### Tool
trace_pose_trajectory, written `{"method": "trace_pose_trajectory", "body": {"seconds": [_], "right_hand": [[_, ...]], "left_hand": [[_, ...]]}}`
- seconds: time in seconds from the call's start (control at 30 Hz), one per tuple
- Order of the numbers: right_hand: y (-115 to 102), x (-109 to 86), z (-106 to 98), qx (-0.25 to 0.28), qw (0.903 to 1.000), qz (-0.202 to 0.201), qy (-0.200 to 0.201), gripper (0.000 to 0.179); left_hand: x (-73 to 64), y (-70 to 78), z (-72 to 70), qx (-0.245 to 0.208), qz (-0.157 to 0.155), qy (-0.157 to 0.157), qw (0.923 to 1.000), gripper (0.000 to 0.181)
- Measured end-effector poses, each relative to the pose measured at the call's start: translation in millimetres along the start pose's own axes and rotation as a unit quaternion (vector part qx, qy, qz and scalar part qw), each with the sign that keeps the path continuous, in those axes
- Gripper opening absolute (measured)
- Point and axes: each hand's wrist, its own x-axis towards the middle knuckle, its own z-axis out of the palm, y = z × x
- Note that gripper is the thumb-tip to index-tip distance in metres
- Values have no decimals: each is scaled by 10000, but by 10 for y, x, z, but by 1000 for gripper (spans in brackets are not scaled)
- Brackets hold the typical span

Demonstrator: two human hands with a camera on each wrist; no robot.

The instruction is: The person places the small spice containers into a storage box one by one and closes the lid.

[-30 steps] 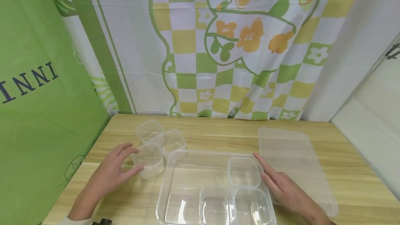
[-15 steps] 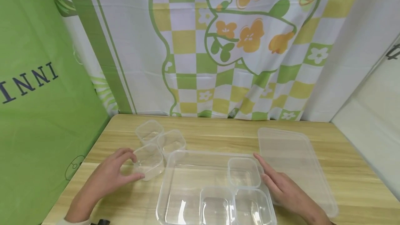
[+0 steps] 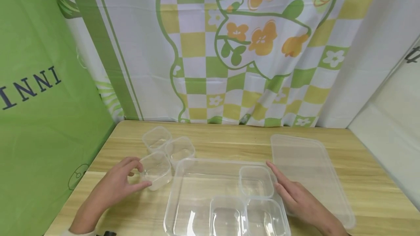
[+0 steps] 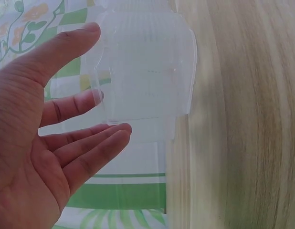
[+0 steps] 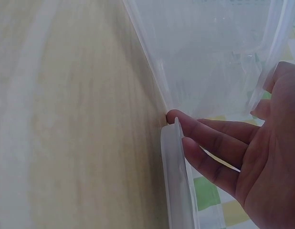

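Note:
My left hand (image 3: pixel 115 187) grips a small clear plastic container (image 3: pixel 156 170) at its left side, thumb on the near side and index fingertip at the rim. The left wrist view shows the thumb and fingers around the container's edge (image 4: pixel 145 71), with the other fingers below it. My right hand (image 3: pixel 296 197) rests with fairly straight fingers along the right wall of a large clear plastic box (image 3: pixel 170 207). In the right wrist view its thumb lies at the box's rim (image 5: pixel 276 52), its lower fingertips between box and lid.
Two more small containers, one at the back (image 3: pixel 157 137) and one beside it (image 3: pixel 180 149), stand behind the gripped one. Inside the box, three small containers (image 3: pixel 256 183) fill the right side. A flat translucent lid (image 3: pixel 311 177) lies on the wooden table (image 3: pixel 229 145) at right. Curtains surround the table.
My left hand has closed in on the front small container, which has turned slightly. The right hand and the large box have stayed in place.

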Motion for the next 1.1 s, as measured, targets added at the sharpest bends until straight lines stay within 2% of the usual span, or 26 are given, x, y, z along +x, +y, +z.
{"method": "trace_pose_trajectory", "body": {"seconds": [0.5,0.9,1.1], "right_hand": [[20,-7,-31,108,9998,-28,-149,57],[26,-4,-15,123,9997,-198,-90,59],[18,4,-13,65,9998,-167,-68,58]], "left_hand": [[16,29,-20,64,36,20,10000,40],[12,97,-82,162,330,239,9990,37],[22,160,-161,144,603,513,9968,36]]}}
